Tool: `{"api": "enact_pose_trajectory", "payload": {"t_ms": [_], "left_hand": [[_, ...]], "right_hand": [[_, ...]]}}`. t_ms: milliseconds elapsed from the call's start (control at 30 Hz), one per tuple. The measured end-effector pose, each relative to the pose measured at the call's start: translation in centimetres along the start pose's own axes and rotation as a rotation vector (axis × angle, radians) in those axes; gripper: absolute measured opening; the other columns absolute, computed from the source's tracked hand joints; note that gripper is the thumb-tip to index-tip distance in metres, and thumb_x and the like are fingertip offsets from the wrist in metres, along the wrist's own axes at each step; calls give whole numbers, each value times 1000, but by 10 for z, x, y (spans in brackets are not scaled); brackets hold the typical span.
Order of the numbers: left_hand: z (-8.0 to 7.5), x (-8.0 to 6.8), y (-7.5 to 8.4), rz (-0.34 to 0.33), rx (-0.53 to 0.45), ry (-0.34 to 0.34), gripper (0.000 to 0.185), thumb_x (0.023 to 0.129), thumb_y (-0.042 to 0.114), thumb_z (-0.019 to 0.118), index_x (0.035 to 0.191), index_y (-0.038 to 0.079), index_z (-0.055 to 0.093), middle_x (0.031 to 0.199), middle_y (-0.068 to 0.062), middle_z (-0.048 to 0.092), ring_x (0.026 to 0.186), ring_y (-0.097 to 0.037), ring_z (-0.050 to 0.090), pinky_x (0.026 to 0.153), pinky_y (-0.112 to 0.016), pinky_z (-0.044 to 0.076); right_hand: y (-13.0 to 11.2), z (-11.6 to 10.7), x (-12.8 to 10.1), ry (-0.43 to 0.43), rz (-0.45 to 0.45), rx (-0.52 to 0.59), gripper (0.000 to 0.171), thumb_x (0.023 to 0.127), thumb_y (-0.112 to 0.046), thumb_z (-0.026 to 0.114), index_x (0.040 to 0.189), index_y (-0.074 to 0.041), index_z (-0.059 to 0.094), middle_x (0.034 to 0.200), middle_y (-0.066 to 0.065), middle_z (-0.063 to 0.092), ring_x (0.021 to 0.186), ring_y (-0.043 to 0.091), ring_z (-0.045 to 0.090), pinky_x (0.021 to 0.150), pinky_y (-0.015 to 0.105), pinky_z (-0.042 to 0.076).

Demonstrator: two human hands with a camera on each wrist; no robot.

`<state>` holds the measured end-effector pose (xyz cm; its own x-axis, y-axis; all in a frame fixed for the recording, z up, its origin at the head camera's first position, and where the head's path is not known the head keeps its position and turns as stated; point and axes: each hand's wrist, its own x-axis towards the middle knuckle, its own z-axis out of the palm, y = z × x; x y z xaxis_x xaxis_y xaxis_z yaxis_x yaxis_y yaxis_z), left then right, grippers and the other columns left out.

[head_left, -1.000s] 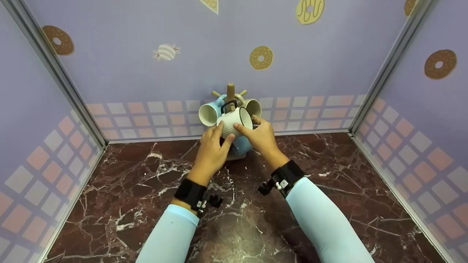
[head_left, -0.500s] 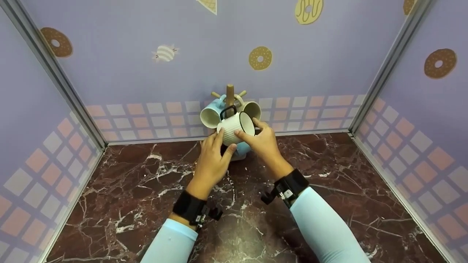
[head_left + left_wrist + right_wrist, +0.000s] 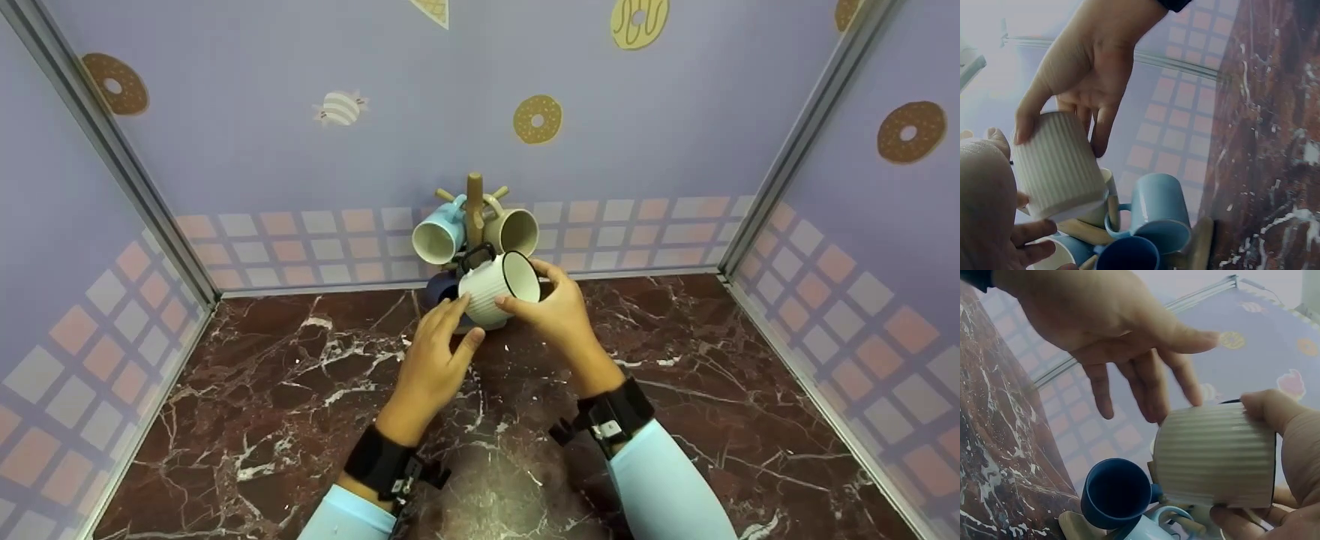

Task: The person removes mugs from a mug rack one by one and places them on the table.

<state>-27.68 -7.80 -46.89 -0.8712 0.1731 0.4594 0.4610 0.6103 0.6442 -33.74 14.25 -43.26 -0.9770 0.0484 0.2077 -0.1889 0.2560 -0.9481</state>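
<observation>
Ribbed white mug (image 3: 496, 283), black rim and handle, held sideways just in front of wooden mug tree (image 3: 474, 199) above the marble bench (image 3: 247, 390). Right hand (image 3: 559, 319) grips it, fingers curled round. Left hand (image 3: 435, 360) fingers straight; fingertips apparently touching its base

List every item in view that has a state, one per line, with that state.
White ribbed mug: off the rack, tilted on its side, mouth to the right.
Right hand: grips the white ribbed mug by its rim end.
Left hand: open, straight fingers at the mug's base.
Light blue mug: hung on the rack.
Beige mug: hung on the rack.
Dark blue mug: hung low on the rack.
Wooden mug rack: upright on the marble table.
</observation>
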Motion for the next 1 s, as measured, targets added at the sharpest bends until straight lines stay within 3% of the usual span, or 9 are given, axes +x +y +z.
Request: {"api": "enact_pose_trajectory", "payload": {"t_ms": [333, 567, 733, 867, 1000], "left_hand": [[6, -8, 0, -50, -84, -42, 62, 118, 43, 57, 170, 11, 52, 176, -29, 47, 165, -50, 44, 135, -73, 35], [0, -7, -10, -51, -138, 35, 56, 119, 36, 58, 165, 4, 57, 165, -20, 63, 159, -45, 53, 136, -66, 39], [-8, -7, -11, -20, -90, 109, 52, 117, 33, 62, 158, 0, 63, 159, -25, 65, 153, -44, 57, 133, -65, 43], [-15, -6, -8, 5, -86, 178, 43, 117, 27, 63, 151, 2, 70, 149, -19, 70, 142, -38, 60, 123, -60, 52], [-23, -7, -2, 3, -125, 207, 34, 116, 24, 63, 141, 4, 76, 136, -12, 75, 120, -29, 62, 102, -45, 56]], "right_hand": [[9, -17, -14, -18, -29, -36, 93, 75, -24, 106, 156, -6, 64, 141, 17, 75, 124, 31, 73, 103, 40, 64], [8, -21, -23, -38, -86, -132, 94, 71, -25, 108, 153, -7, 66, 143, 15, 68, 127, 33, 70, 110, 48, 62], [7, -23, -25, -92, -173, -234, 95, 67, -30, 110, 151, -13, 70, 146, 10, 69, 130, 32, 67, 115, 56, 59], [8, -23, -27, -168, -237, -255, 94, 65, -31, 110, 150, -16, 72, 144, 5, 70, 125, 30, 70, 110, 55, 62], [10, -23, -28, -239, -298, -261, 93, 62, -30, 110, 147, -17, 74, 142, 1, 70, 123, 26, 71, 110, 51, 62]]}}
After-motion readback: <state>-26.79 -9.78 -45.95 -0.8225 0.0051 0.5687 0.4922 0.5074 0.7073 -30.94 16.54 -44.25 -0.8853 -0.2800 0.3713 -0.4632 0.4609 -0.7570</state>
